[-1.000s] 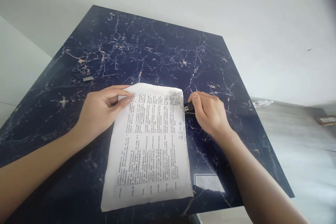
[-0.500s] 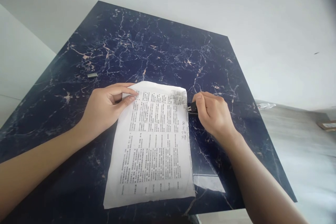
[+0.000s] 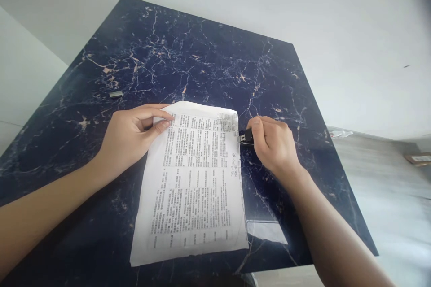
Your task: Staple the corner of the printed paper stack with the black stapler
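Printed sheets of paper (image 3: pixel 191 175) lie on the dark blue marbled table, with handwriting and a cluster of staple-like marks along their right side. My left hand (image 3: pixel 133 132) pinches the upper left edge of the paper between thumb and fingers. On the right, my right hand (image 3: pixel 272 141) is closed around a black stapler (image 3: pixel 247 137). The stapler's metal-tipped jaw is at the paper's right edge, near the upper corner; most of its body is hidden in my fist. Whether the jaw is pressed down, I cannot tell.
A small silvery strip (image 3: pixel 116 94), perhaps staples, lies on the table (image 3: pixel 202 54) beyond my left hand. Pale walls stand behind and at the left. To the right, a clear plastic piece (image 3: pixel 340 134) and a brownish box (image 3: pixel 417 159) lie on the floor.
The view has shifted slightly, so the paper and table sit a little further left and up. Both hands keep their holds, and the stapler stays at the paper's right edge.
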`<state>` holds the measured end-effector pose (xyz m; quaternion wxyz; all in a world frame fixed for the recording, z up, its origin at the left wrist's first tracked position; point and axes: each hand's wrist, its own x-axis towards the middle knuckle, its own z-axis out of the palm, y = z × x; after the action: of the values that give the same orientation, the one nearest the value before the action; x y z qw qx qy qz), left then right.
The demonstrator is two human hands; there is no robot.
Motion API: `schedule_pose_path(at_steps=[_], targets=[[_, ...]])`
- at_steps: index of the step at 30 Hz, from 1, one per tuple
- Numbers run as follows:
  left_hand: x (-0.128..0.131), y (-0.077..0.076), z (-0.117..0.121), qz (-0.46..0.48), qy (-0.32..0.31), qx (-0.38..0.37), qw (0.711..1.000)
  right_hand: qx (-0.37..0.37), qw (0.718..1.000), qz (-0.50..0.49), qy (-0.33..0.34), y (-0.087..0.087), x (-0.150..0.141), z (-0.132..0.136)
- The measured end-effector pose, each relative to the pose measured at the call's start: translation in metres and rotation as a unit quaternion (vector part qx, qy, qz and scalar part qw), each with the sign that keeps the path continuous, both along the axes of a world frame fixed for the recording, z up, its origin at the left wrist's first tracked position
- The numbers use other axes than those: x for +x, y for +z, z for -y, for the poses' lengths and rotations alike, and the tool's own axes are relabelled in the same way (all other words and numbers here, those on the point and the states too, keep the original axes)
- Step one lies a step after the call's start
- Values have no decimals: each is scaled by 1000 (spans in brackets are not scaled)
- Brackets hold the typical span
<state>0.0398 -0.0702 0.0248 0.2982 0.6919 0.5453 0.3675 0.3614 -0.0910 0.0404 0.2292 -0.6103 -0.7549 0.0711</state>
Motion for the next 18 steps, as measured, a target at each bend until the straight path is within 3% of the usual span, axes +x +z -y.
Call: schedule_pose_path(at_steps=[8,18], targets=[[2,4,1,2,3,3,1000,-9,1000,-12,-8,1,0,-1],[3,2,1,3,5,-5,1000,-5,998,54,-35,0,-7,0]])
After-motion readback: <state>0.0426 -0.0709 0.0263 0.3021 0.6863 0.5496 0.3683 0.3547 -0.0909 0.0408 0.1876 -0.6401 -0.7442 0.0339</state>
